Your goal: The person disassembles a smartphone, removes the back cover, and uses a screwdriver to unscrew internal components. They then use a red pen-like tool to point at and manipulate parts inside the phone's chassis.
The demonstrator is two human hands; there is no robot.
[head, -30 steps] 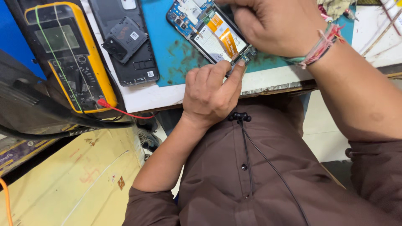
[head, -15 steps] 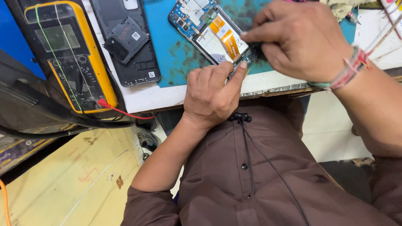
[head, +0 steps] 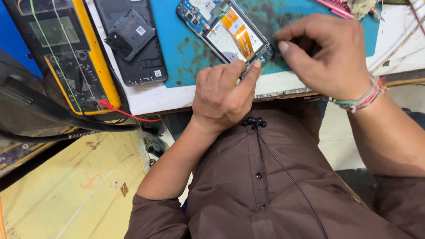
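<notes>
- Opened phone (head: pixel 230 35): back cover off, blue frame, pale battery and orange flex strip exposed; it lay tilted on the blue-green mat (head: pixel 186 53), near the front edge of the white bench (head: pixel 146 99)
- Left hand (head: pixel 223 95): rested over the bench's front edge, with fingers (head: pixel 252 71) pressed together against the phone's lower end, steadying it rather than closing round it
- Right hand (head: pixel 327 57): sat on the mat just right of the phone's lower corner, fingers curled and thumb (head: pixel 287 51) pointing toward that corner; whether it pinched anything could not be told
- Back cover (head: pixel 133 42): black, lay left of the phone, partly on the mat
- Multimeter (head: pixel 66 53): yellow-cased, sat at the bench's left end, with a red lead (head: pixel 128 114) running from its lower edge
</notes>
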